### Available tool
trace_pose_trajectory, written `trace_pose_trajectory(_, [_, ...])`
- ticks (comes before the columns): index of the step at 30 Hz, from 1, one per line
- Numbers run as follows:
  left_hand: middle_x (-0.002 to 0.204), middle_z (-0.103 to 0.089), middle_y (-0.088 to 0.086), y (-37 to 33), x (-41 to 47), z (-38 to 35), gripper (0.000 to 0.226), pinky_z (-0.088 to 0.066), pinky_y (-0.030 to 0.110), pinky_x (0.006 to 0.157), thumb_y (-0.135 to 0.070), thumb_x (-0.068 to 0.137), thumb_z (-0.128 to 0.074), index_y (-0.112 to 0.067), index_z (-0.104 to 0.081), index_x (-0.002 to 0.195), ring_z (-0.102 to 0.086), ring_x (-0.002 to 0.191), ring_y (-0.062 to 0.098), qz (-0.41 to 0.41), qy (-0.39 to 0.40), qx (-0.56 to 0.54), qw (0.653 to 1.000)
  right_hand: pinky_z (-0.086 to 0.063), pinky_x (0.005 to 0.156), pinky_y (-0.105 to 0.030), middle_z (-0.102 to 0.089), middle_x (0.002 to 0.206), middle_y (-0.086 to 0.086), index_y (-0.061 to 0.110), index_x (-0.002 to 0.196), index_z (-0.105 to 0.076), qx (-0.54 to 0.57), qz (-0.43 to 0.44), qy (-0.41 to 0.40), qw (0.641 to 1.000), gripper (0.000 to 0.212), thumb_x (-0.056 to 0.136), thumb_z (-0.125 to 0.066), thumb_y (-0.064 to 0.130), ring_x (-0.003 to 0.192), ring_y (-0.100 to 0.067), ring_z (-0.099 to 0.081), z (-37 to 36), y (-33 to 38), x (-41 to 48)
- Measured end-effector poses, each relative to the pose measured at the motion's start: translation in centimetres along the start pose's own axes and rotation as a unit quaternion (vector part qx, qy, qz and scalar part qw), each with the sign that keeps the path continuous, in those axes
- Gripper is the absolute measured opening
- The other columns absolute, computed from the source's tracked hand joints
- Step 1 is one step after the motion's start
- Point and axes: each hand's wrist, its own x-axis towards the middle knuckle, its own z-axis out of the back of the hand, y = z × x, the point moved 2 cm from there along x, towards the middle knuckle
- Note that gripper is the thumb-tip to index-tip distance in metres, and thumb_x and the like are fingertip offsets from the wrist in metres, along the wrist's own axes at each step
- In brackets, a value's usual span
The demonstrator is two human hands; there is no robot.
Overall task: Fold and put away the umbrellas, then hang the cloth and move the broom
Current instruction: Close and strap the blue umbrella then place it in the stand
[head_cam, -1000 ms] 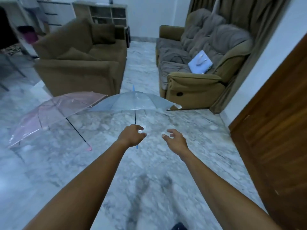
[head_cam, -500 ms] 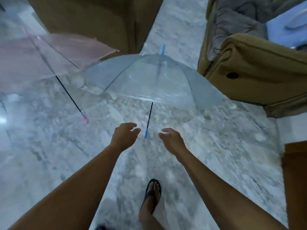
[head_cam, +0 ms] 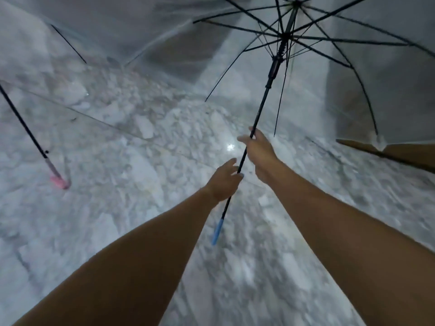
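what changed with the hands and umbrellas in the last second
Both hands went from reaching empty to holding the shaft of the blue-handled umbrella: the left hand low, the right hand higher. It came up off the floor and tipped, its ribs now facing the camera. The pink-handled umbrella stays open on the floor.

The blue umbrella [head_cam: 259, 114] has a see-through top that looks pale grey. Its ribs [head_cam: 341, 40] are black, and its long stick is black too. The blue handle [head_cam: 217, 231] at the end of the stick is a light, soft blue. The pink umbrella [head_cam: 23, 122] also has a see-through top and a black stick. Its pink handle [head_cam: 59, 181] is a soft pink. The floor [head_cam: 141, 208] is white and grey, with a blotchy stone pattern all over, like marble. It has one bright white shiny spot [head_cam: 230, 147]. At the right edge, a bit of furniture [head_cam: 404, 154] is brown.
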Motion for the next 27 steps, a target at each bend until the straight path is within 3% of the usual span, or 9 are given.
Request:
trace_pose_trajectory(1, [0.125,-0.058,0.005,-0.8,0.2,-0.1,0.046,-0.047,0.007,0.069,-0.018,0.103,-0.049,-0.016,-0.039,0.149,-0.054,0.110,0.016,-0.009,-0.010,-0.015,1.000,-0.041,0.089,-0.024,-0.064,0.121,0.002,0.019,0.141,-0.051,0.002,0.009,-0.008,1.000,0.035,0.106,-0.048,0.022,0.116,-0.014,-0.053,0.1,0.8,0.2])
trace_pose_trajectory(4, [0.082,-0.059,0.005,-3.6,-2.5,0.0,0.021,-0.053,0.031,0.071,-0.022,0.103,-0.048,-0.015,-0.063,0.116,-0.058,0.077,0.020,-0.015,-0.047,-0.021,0.999,-0.040,0.066,-0.020,-0.071,0.087,0.003,0.015,0.106,-0.064,-0.006,0.009,-0.021,1.000,0.015,0.104,-0.049,0.016,0.094,-0.013,-0.059,1.3,2.9,-2.8])
trace_pose_trajectory(6, [0.072,-0.053,0.006,-6.7,-7.0,0.2,0.021,-0.057,0.036,0.066,-0.024,0.103,-0.046,-0.011,-0.062,0.100,-0.055,0.063,0.021,-0.006,-0.028,0.002,1.000,-0.042,0.061,-0.017,-0.073,0.085,0.007,0.016,0.100,-0.061,0.004,-0.001,-0.006,1.000,0.013,0.105,-0.050,0.018,0.094,-0.010,-0.059,2.6,5.3,-7.2])
trace_pose_trajectory(8, [0.069,-0.049,0.008,-11.2,-12.8,-0.3,0.022,-0.058,0.036,0.061,-0.022,0.104,-0.044,-0.006,-0.058,0.101,-0.051,0.055,0.020,0.013,0.027,0.002,1.000,-0.044,0.061,-0.015,-0.074,0.087,0.008,0.016,0.100,-0.061,0.029,-0.019,0.006,0.999,0.012,0.105,-0.051,0.020,0.096,-0.008,-0.058,4.9,8.5,-12.4])
trace_pose_trajectory(14, [0.070,-0.047,0.006,-26.3,-30.6,-2.3,0.019,-0.051,0.026,0.047,-0.024,0.106,-0.037,-0.017,-0.052,0.116,-0.048,0.047,0.013,0.036,0.165,0.061,0.984,-0.045,0.068,-0.024,-0.075,0.095,0.004,0.014,0.092,-0.058,0.106,-0.074,-0.033,0.991,0.015,0.104,-0.052,0.020,0.081,-0.010,-0.065,13.0,19.6,-31.5])
trace_pose_trajectory(16, [0.067,-0.047,0.006,-31.1,-35.9,-3.0,0.017,-0.048,0.027,0.049,-0.019,0.102,-0.039,-0.015,-0.055,0.102,-0.046,0.046,0.015,0.015,0.196,0.094,0.976,-0.041,0.073,-0.031,-0.074,0.096,0.005,0.012,0.097,-0.055,0.141,-0.086,-0.076,0.983,0.013,0.105,-0.050,0.020,0.071,-0.007,-0.065,16.1,23.3,-38.1])
trace_pose_trajectory(20, [0.063,-0.047,0.002,-40.5,-45.8,-5.8,0.031,-0.045,0.025,0.045,-0.014,0.099,-0.043,-0.020,-0.051,0.069,-0.047,0.050,0.020,-0.089,0.207,0.187,0.956,-0.037,0.088,-0.037,-0.075,0.099,0.006,0.019,0.097,-0.054,0.198,-0.085,-0.167,0.962,0.006,0.102,-0.054,0.022,0.092,-0.008,-0.068,22.1,29.6,-50.9])
trace_pose_trajectory(24, [0.065,-0.054,0.012,-47.9,-56.2,-11.0,0.044,-0.043,0.035,0.060,-0.027,0.102,-0.039,-0.019,-0.048,0.060,-0.053,0.066,0.034,-0.191,0.236,0.238,0.923,-0.040,0.083,-0.035,-0.074,0.090,0.006,0.021,0.091,-0.054,0.225,-0.055,-0.275,0.933,0.009,0.099,-0.057,0.020,0.084,-0.007,-0.068,28.5,33.7,-64.2])
trace_pose_trajectory(27, [0.062,-0.052,0.010,-51.5,-64.3,-15.9,0.044,-0.042,0.035,0.060,-0.024,0.100,-0.042,-0.016,-0.048,0.056,-0.051,0.065,0.032,-0.249,0.287,0.255,0.889,-0.044,0.072,-0.030,-0.071,0.086,0.004,0.022,0.093,-0.057,0.241,-0.037,-0.360,0.900,0.007,0.099,-0.058,0.023,0.071,-0.008,-0.065,33.7,34.5,-74.6])
